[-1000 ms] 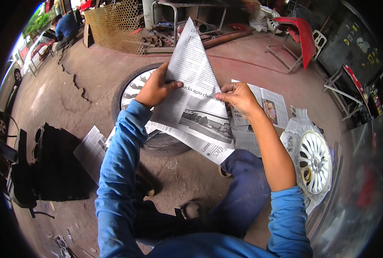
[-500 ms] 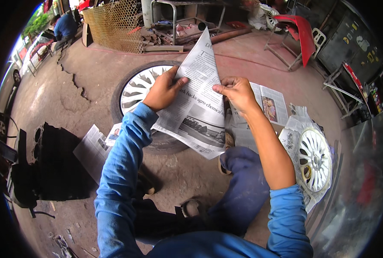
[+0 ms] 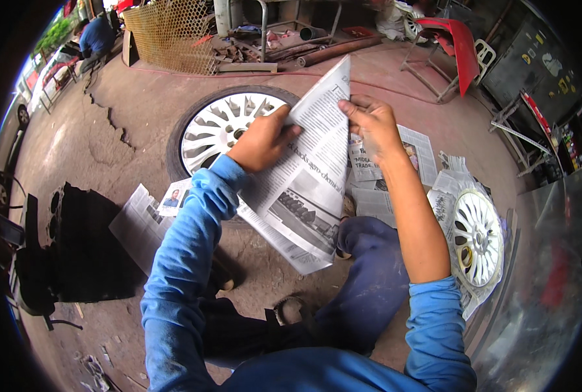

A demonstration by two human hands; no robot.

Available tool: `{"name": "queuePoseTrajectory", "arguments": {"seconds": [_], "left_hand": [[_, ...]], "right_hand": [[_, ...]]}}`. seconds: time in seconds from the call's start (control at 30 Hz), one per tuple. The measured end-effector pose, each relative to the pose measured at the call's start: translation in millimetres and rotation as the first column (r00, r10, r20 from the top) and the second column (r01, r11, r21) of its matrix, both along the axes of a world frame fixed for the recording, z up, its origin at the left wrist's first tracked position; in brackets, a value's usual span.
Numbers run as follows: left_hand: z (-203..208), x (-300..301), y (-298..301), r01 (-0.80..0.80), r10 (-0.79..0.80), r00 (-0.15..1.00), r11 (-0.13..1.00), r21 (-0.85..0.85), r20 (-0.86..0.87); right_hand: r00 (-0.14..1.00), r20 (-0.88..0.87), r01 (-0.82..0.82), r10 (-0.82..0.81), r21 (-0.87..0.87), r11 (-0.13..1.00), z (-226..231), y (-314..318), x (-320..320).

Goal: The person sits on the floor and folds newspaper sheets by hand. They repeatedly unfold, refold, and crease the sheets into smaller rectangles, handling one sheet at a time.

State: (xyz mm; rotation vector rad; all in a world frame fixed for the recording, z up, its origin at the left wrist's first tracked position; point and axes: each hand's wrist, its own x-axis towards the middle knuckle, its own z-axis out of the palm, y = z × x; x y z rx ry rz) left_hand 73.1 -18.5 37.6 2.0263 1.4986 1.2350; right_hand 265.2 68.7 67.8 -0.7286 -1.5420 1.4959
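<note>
Newspaper point(image 3: 304, 196), folded to a peak, slants in mid-air over the near right side of the tyred wheel point(image 3: 209, 127), its lower corner jutting out nearer the person than the tyre. Left of the wheel I see cracked floor point(image 3: 147, 111) stretching away; right of it, loose sheets point(image 3: 372, 202) lie close, and farther right a white rim point(image 3: 479, 238) rests on paper. The left sleeve point(image 3: 183, 261) and the folded newspaper cover the wheel's near edge, and the left fingers vanish behind the page. The left hand point(image 3: 263, 139), over the wheel, clasps the left edge, thumb in front; the right hand point(image 3: 372, 121), right of the wheel, has a narrow grip, thumb and fingers pinching the edge below the peak.
</note>
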Motion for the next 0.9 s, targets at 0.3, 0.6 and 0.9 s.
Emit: {"name": "queuePoseTrajectory", "arguments": {"seconds": [0.3,0.6,0.9], "left_hand": [[-1,4,-9,0.005,-0.011,1.0,0.984,-0.177,-0.029],[-14,0,-10,0.078,-0.1,0.989,0.978,-0.192,-0.109],[-21,0,-15,0.093,-0.122,0.985,0.973,-0.21,-0.126]], "right_hand": [[0.977,-0.208,0.031,-0.045,-0.067,0.997,4,10,12],[0.974,-0.157,0.168,-0.164,0.013,0.986,3,15,11],[0.994,-0.022,0.107,-0.106,0.061,0.992,8,11,20]]}}
